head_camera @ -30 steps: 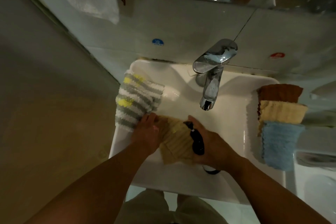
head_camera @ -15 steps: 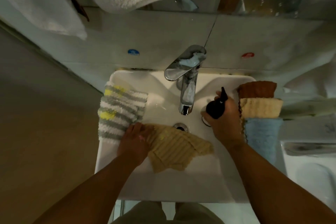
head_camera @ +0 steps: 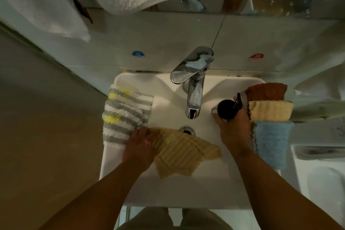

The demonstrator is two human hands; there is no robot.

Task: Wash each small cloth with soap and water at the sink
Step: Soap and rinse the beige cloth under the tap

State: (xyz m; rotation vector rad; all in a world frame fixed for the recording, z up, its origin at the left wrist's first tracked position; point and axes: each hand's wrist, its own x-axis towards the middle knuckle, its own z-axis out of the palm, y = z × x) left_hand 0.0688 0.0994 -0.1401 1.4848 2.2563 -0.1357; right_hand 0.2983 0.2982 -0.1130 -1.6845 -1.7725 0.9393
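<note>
Three folded cloths on white sink rim

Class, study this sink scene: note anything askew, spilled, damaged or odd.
Nothing spilled or damaged. The only untidy things: the tan cloth lies rumpled in the sink, and the striped cloth hangs over its left rim.

Blue sticker on the wall above the left hand's cloth grip; red sticker above the right hand's bottle grip. Lettering on both unreadable.
</note>
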